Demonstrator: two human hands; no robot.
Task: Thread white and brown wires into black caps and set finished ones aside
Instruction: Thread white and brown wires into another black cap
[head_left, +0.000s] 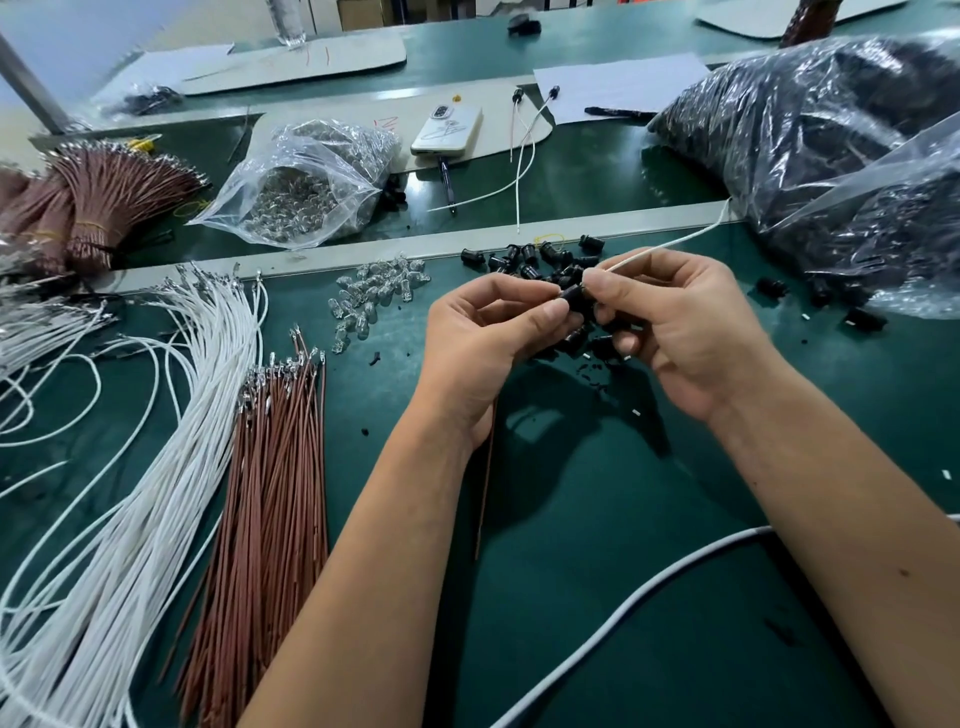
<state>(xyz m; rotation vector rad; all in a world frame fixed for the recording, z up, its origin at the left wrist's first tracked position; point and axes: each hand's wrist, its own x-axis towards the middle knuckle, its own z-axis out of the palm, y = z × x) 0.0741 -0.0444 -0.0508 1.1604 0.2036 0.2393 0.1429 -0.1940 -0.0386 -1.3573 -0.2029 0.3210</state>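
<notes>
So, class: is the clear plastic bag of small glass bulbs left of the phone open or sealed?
Open. The clear plastic bag of small glass bulbs lies on its side, its mouth gaping towards the camera with bulbs showing inside.

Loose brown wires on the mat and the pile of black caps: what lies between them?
In the head view, between the loose brown wires and the pile of black caps lies a scatter of small clear bulbs on the green mat.

Dark green table (597, 571); white wires (156, 441) beside reddish-brown wires (275, 493); glossy black caps (530, 260); clear bulbs (374, 296) (colourless glass); white phone (447, 130); 1 grey-white cable (649, 597).
</notes>
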